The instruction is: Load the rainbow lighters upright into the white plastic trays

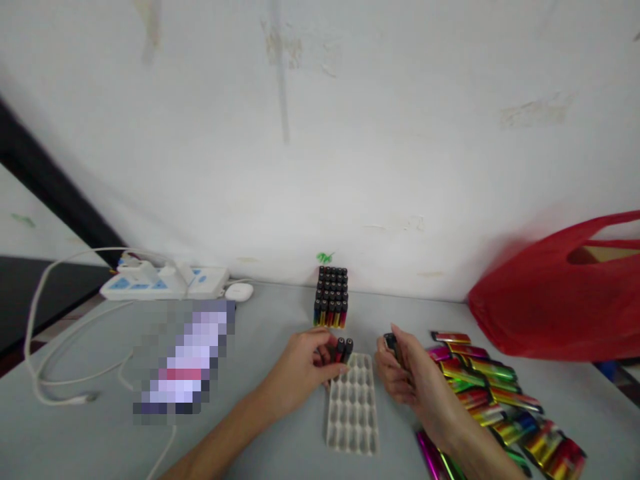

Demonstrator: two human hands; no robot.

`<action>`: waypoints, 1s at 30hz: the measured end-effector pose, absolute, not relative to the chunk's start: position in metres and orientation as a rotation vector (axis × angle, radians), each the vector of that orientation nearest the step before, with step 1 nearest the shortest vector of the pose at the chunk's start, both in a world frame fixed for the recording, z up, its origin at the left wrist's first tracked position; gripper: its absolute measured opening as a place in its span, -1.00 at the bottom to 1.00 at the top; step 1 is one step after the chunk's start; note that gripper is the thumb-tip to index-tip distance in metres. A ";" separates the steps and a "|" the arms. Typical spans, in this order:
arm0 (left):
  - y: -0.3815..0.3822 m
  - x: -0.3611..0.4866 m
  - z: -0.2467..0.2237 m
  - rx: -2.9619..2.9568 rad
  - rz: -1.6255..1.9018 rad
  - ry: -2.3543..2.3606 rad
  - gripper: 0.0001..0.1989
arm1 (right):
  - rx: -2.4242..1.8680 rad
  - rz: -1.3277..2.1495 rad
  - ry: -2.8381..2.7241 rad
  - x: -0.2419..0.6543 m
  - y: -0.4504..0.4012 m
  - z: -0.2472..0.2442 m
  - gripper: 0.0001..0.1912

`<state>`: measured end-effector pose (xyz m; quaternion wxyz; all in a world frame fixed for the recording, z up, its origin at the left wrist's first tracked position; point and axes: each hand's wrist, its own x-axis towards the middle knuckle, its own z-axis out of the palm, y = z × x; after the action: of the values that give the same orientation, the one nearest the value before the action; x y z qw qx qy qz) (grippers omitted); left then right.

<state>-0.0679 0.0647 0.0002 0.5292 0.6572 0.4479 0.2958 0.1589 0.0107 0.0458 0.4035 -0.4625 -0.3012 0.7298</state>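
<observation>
My left hand [313,360] is closed around two upright lighters [341,350] with black tops, at the far left corner of a pale tray [353,407] with rows of small compartments. Whether their lower ends touch the tray is hidden by my fingers. To the right of the tray, my right hand [403,367] is closed on another black-topped lighter [391,341], its body mostly covered by the fingers. Beyond the tray, a tight block of lighters [331,297] stands upright in rows, black tops up and shiny coloured bodies below.
Loose metallic-coloured lighters [493,383] lie piled at the right. A red plastic bag [555,307] stands behind them by the wall. At left are a blurred-out phone [187,360], white cables [65,401] and a white power strip [210,283].
</observation>
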 end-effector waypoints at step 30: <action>0.063 -0.067 0.003 1.584 0.710 1.057 -0.76 | -1.282 1.846 -0.872 0.150 0.008 0.042 -0.37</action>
<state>-0.0669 0.0628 0.0027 0.5265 0.6626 0.4422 0.2970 0.1503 0.0079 0.0424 0.3573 -0.4967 -0.3378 0.7152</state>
